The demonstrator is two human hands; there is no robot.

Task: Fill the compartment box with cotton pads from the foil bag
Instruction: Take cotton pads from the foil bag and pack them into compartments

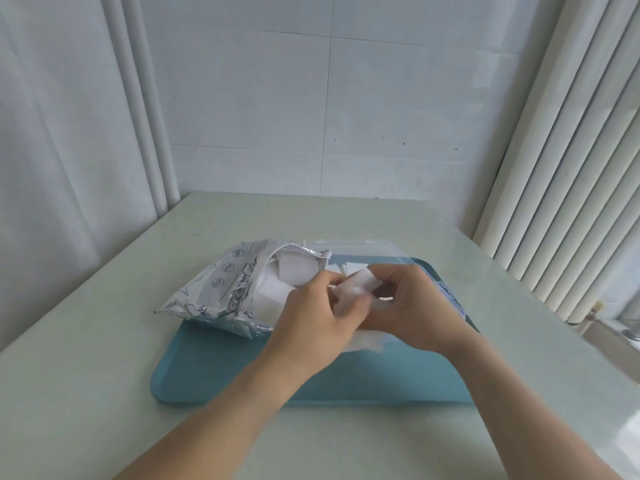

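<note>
Head view, looking down on a blue tray [214, 368] taken as the landmark throughout. Left hand [311, 317] and right hand [412, 306] both above the tray's middle, fingers curled and pinched together on one small bunch of white cotton pads [358, 289], held just clear of the surface. Foil bag [221, 289] lying on its side at the tray's far left corner, partly overhanging the left rim, mouth torn wide toward the hands, more white pads showing inside. Clear compartment box [446, 296] on the tray's right half, mostly hidden under the right hand; lid apparently raised at the far side; which compartment sits beneath the pads, impossible to tell. More white pads [370, 341] resting low in the box beneath the wrists. Pads likely almost weightless, soft, floppy and clingy, prone to fanning or peeling apart; best pinched flat across the stack near its middle, lightly, not by a corner. Bag probably crinkly and light, liable to slide when reached into. Box walls thin and see-through, easy to misjudge and nudge. Plenty of open tray on the near side; table [104, 341] beyond the tray's left and near rims also free for moving.
</note>
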